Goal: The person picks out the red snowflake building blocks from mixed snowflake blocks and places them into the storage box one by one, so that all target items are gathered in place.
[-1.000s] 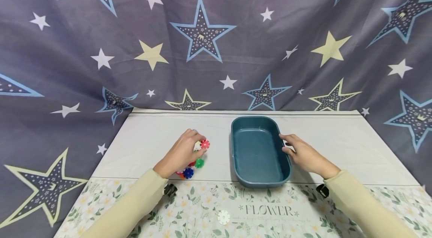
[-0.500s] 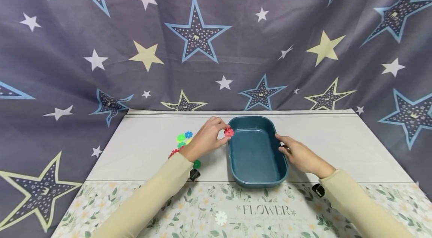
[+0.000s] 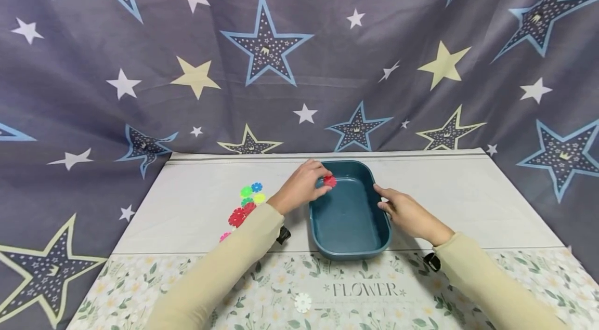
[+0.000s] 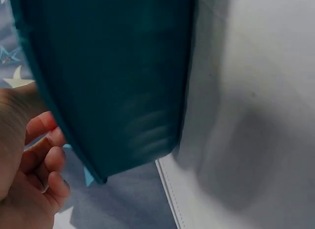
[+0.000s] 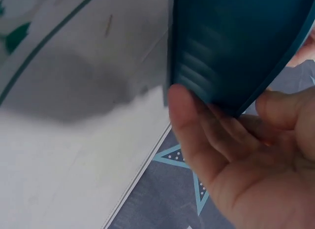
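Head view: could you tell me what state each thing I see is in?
Left hand: pinches a red disc
Red disc: held at the box's far left corner
Box: upright, open-topped
Right hand: touches the box's right side
Coloured discs: loosely grouped, some partly hidden by the left sleeve
White disc: lying apart
Curtain: hanging, creased

Person's two arms, pale-sleeved, extended from near side, converging toward middle. Left arm (image 3: pixel 220 267) slanting far and right; left hand (image 3: pixel 303 185) slightly farther than right, thumb and forefinger in pinch, other fingers (image 4: pixel 56 158) folded. Right arm (image 3: pixel 491 280) slanting far and left; right hand (image 3: pixel 413 216) gripping, gap between thumb and forefinger.
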A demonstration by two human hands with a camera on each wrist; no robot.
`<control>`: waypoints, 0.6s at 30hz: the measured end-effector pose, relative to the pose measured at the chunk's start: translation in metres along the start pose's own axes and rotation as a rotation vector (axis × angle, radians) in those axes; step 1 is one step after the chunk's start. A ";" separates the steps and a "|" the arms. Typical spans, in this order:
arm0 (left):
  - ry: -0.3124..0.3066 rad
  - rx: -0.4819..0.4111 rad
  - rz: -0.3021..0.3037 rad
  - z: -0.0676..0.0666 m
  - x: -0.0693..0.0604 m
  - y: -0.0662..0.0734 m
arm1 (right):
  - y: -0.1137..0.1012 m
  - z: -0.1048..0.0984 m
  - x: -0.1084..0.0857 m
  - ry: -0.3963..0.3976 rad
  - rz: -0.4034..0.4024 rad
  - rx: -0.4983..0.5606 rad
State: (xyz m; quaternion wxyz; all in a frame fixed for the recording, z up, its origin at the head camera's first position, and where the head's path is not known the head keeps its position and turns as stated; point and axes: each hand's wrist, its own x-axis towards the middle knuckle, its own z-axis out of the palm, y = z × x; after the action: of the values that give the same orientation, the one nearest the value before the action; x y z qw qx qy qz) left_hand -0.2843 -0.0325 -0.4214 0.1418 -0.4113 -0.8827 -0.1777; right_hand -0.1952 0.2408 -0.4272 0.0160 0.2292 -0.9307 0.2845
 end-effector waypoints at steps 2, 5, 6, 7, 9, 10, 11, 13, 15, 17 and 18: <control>-0.028 0.006 -0.012 0.003 0.006 0.000 | -0.001 0.001 0.001 0.004 -0.002 -0.006; -0.075 0.025 -0.014 0.008 0.014 -0.001 | -0.001 0.001 0.002 0.008 -0.007 -0.014; -0.090 0.033 -0.009 0.010 0.016 -0.002 | -0.002 0.001 0.002 0.010 -0.006 -0.016; -0.102 0.041 0.000 0.012 0.019 -0.002 | -0.002 0.001 0.002 0.010 -0.005 -0.017; -0.116 0.053 0.015 0.016 0.024 -0.003 | -0.002 0.001 0.003 0.005 -0.006 -0.016; -0.119 0.062 0.022 0.018 0.026 -0.003 | -0.002 0.001 0.003 0.003 -0.005 -0.015; -0.120 0.067 0.025 0.020 0.028 -0.003 | -0.002 0.001 0.003 0.000 0.000 -0.012; -0.130 0.079 0.022 0.023 0.032 -0.003 | -0.002 0.001 0.003 -0.003 0.007 -0.009; -0.144 0.082 0.014 0.027 0.036 -0.002 | -0.001 0.001 0.003 -0.003 0.007 -0.014; -0.164 0.083 0.004 0.030 0.040 -0.002 | 0.000 0.000 0.003 0.000 0.011 -0.018; -0.175 0.089 -0.002 0.031 0.042 -0.001 | 0.000 0.000 0.003 0.001 0.011 -0.021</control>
State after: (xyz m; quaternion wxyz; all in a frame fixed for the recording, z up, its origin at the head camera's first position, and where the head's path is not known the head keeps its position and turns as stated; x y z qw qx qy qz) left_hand -0.3145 0.0083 -0.4333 0.0819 -0.4179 -0.8990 -0.1019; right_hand -0.1975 0.2397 -0.4271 0.0173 0.2237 -0.9349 0.2749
